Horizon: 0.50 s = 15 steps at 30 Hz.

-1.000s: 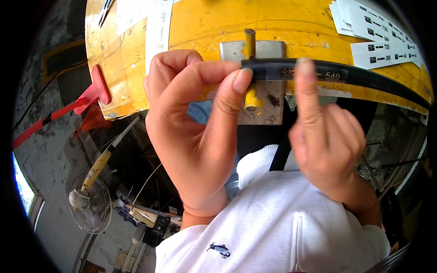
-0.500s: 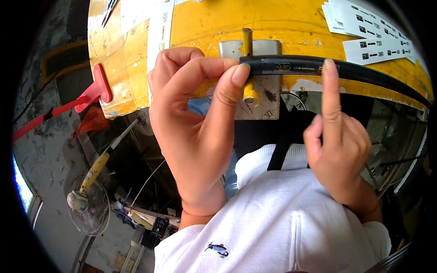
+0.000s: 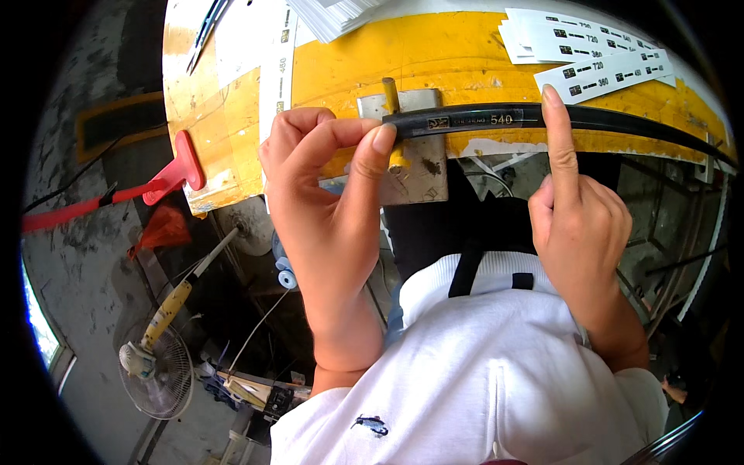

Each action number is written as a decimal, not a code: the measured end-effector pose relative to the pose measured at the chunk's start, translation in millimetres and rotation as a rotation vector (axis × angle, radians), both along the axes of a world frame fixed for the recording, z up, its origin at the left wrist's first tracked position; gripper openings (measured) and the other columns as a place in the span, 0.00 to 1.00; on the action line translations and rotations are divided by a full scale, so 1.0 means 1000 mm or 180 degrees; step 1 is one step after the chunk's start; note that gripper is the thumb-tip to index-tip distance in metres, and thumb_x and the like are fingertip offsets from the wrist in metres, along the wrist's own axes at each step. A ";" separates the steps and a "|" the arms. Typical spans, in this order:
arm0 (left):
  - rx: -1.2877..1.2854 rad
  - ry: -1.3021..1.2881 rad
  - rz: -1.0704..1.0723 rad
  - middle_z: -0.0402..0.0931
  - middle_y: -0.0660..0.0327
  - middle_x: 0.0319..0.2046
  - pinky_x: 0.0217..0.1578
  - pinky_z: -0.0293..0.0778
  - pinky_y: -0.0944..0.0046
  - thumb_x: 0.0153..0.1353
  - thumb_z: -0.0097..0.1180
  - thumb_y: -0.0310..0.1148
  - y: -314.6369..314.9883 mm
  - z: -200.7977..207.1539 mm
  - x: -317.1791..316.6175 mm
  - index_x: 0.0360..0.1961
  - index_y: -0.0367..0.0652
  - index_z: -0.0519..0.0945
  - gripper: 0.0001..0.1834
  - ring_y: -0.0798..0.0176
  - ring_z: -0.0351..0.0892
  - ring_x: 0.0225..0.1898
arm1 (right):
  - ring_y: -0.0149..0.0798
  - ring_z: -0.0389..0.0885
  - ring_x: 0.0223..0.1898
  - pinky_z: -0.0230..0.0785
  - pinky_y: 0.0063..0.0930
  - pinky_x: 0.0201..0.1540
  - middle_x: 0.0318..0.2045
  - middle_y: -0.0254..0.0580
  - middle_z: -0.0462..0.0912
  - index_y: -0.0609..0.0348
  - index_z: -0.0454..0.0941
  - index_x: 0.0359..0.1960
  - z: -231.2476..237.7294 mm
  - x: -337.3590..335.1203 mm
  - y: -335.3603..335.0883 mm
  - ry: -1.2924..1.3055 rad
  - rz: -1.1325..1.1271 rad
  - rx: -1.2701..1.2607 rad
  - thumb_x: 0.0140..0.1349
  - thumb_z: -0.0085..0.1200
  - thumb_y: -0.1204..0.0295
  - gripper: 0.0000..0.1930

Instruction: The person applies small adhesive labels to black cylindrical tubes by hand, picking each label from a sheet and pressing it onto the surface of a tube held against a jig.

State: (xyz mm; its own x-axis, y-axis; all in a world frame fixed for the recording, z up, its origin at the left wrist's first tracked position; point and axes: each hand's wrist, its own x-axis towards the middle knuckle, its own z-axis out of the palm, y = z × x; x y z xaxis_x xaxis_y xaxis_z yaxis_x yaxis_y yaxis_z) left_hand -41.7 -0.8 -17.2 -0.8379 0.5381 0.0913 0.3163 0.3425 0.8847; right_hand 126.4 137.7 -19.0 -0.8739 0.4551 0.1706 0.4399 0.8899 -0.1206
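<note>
Left hand (image 3: 337,182) pinches the end of one glossy black tube (image 3: 473,130), gently curved with one gold-printed label (image 3: 465,122), over the near edge of the yellow surface (image 3: 480,74); the right hand (image 3: 581,221), seemingly empty, extends one forefinger across the tube. Below sit one metal plate (image 3: 422,182) and one yellow rod (image 3: 390,93); beyond, several white printed strips (image 3: 535,53).

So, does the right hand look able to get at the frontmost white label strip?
Likely yes: the right hand appears to grip nothing, and the frontmost white label strip lies uncovered beyond its raised index finger. The black tube crosses in between but seems easy to reach over.
</note>
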 end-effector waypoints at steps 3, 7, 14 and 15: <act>-0.0020 0.0003 -0.0032 0.68 0.62 0.30 0.45 0.59 0.66 0.53 0.67 0.31 0.002 0.001 -0.001 0.28 0.37 0.81 0.09 0.61 0.64 0.38 | 0.29 0.64 0.11 0.62 0.25 0.17 0.09 0.29 0.62 0.52 0.60 0.69 0.000 -0.010 -0.015 -0.0096 0.0108 0.0123 0.43 0.55 0.83 0.44; 0.0021 -0.0049 -0.0079 0.68 0.62 0.30 0.46 0.59 0.65 0.53 0.67 0.31 0.004 0.001 -0.004 0.28 0.37 0.82 0.09 0.61 0.64 0.38 | 0.28 0.66 0.13 0.65 0.24 0.18 0.11 0.25 0.59 0.46 0.60 0.70 -0.011 -0.040 -0.047 0.0088 0.0389 0.0216 0.48 0.55 0.77 0.41; -0.0080 0.0025 0.0024 0.68 0.63 0.30 0.46 0.59 0.64 0.52 0.67 0.31 0.002 -0.001 -0.003 0.28 0.37 0.82 0.08 0.61 0.64 0.38 | 0.27 0.63 0.09 0.59 0.24 0.13 0.08 0.26 0.61 0.39 0.61 0.69 -0.012 -0.005 -0.016 0.0106 0.0156 0.0416 0.49 0.55 0.76 0.41; -0.0095 0.0041 0.0037 0.68 0.63 0.29 0.46 0.59 0.64 0.52 0.67 0.31 0.002 -0.001 -0.003 0.28 0.38 0.82 0.08 0.61 0.64 0.38 | 0.28 0.63 0.09 0.59 0.25 0.13 0.08 0.26 0.62 0.42 0.62 0.69 -0.008 0.002 -0.007 0.0222 0.0103 0.0357 0.48 0.55 0.77 0.41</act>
